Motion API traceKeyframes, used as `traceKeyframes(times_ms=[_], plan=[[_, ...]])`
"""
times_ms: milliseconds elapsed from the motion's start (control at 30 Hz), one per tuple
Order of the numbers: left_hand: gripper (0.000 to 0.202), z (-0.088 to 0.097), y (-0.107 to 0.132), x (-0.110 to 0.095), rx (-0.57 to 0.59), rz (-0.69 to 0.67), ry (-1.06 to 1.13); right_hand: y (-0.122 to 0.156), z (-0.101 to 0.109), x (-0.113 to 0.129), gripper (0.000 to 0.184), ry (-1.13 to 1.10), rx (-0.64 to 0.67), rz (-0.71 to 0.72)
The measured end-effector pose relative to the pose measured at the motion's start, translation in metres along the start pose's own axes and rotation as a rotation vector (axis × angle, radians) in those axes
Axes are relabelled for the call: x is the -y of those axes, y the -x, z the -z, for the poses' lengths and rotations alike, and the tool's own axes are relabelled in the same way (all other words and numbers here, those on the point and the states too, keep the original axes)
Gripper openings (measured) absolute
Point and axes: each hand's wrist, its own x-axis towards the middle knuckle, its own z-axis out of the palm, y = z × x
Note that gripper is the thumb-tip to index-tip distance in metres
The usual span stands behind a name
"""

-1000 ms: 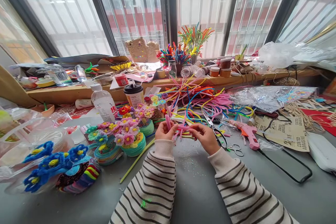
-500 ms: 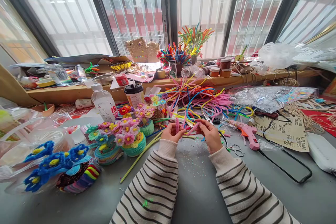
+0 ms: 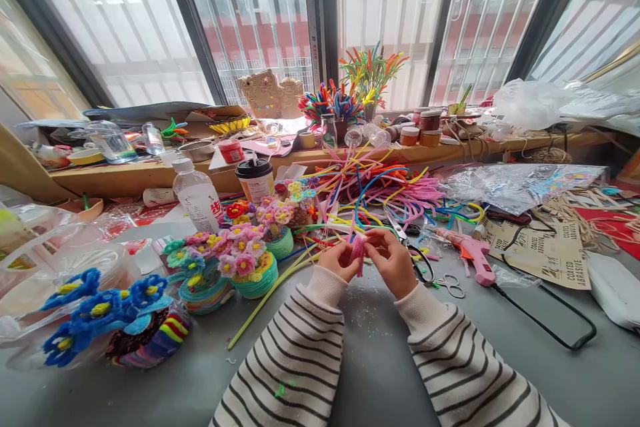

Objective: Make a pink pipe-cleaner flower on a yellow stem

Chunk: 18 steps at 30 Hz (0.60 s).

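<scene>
Pink pipe cleaners point(image 3: 357, 252) stand upright between my two hands, bunched side by side. My left hand point(image 3: 337, 260) is closed, its thumb and fingers pinching them from the left. From the right, the fingertips of my right hand point(image 3: 393, 260) press on the same pink pieces. Just behind the hands lies a large tangle of loose pipe cleaners point(image 3: 400, 190) in pink, yellow, blue and orange. Black-handled scissors point(image 3: 423, 263) lie open beside my right hand, partly hidden by it.
Finished fuzzy flower pots point(image 3: 255, 273) and blue flowers point(image 3: 103, 307) stand to the left. A plastic bottle point(image 3: 197, 193) and a lidded cup point(image 3: 255, 180) rise behind them. Right of my hands are small scissors point(image 3: 451, 285), a pink glue gun point(image 3: 473, 253) with its black cord, and sandpaper point(image 3: 543, 253).
My hands have come together. The pink pieces, held apart in each hand before, are now side by side in one bunch between the fingers.
</scene>
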Motion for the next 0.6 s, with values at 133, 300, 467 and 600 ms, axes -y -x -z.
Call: traceKeyframes(times_ms=[133, 300, 467, 600], plan=[[0.018, -0.0001, -0.0008, 0.0004, -0.007, 0.006, 0.033, 0.0007, -0.0002, 0.0018, 0.021, 0.106, -0.078, 0.052], [0.019, -0.0003, -0.0009, -0.0014, -0.032, 0.052, 0.103, 0.0016, 0.0001, 0.0050, 0.025, 0.123, -0.087, 0.055], [0.015, 0.0005, 0.0026, -0.0033, 0.047, 0.078, 0.067, 0.0016, 0.0025, 0.0080, 0.021, 0.175, -0.012, 0.076], [0.011, 0.0014, 0.0038, -0.0015, 0.106, 0.081, -0.025, 0.0019, 0.0030, 0.0047, 0.022, 0.232, 0.065, 0.105]])
